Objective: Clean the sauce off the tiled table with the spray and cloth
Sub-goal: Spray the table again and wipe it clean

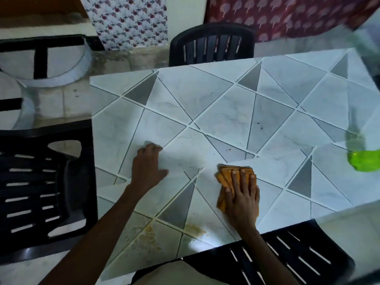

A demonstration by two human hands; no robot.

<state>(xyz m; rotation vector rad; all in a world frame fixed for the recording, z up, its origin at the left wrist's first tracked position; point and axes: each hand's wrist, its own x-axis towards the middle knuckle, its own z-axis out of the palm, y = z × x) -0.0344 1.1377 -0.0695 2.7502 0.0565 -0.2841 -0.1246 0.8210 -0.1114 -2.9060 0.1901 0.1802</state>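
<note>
The tiled table (226, 103) has grey and white triangular tiles. Brownish sauce smears (148, 237) lie near its front edge, with a second patch (194, 229) just to the right. My right hand (242, 198) presses flat, fingers straight, on a folded orange cloth (228, 175) above the smears. My left hand (148, 167) rests open and flat on the bare tiles to the left of the cloth. A green spray bottle (364, 161) lies blurred at the table's right edge, far from both hands.
Black plastic chairs stand at the left (41, 192), at the far side (211, 44) and at the front right (287, 254). A few small dark specks (261, 125) dot the tiles. Patterned curtains (287, 15) hang behind.
</note>
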